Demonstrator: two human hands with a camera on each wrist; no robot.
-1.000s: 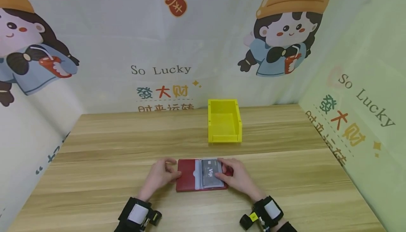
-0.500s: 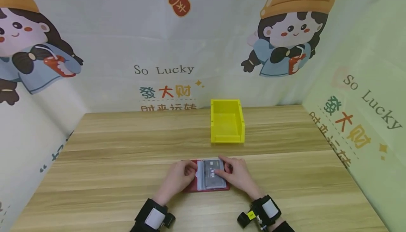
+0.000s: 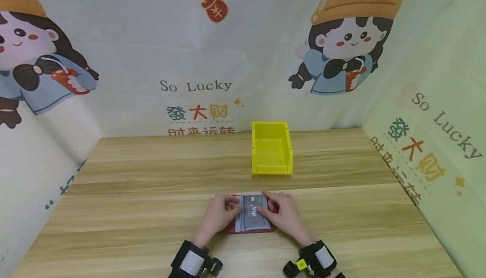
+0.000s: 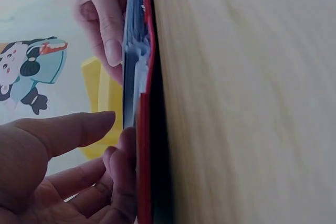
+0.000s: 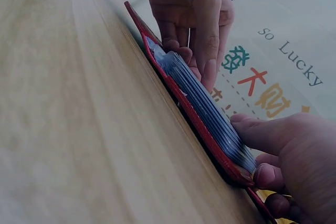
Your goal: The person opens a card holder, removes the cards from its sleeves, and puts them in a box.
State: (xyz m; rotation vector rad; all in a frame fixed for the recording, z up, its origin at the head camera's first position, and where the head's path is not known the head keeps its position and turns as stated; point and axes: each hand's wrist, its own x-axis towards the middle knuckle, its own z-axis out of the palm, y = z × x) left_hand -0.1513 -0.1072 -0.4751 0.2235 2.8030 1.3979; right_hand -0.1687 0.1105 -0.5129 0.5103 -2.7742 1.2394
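Note:
A card holder with a red cover lies spread on the wooden table. Its clear sleeves form a thick stack, and a grey card reading "Vip" shows on top. My right hand holds the stack's right side, thumb on the top sleeve and fingers at the edge below. Over the left cover flap, my left hand reaches to the stack's left edge. In the left wrist view, its thumb stands slightly off the sleeves, while curled fingers sit against the red cover's inner side.
Behind the card holder, a yellow bin stands on the table near the back edge. A white backdrop with cartoon figures and lettering encloses the back and sides. Both wrists wear black camera straps.
My left hand has moved right, from the red cover's outer left edge to the left edge of the sleeves. The right hand keeps its hold on the right side.

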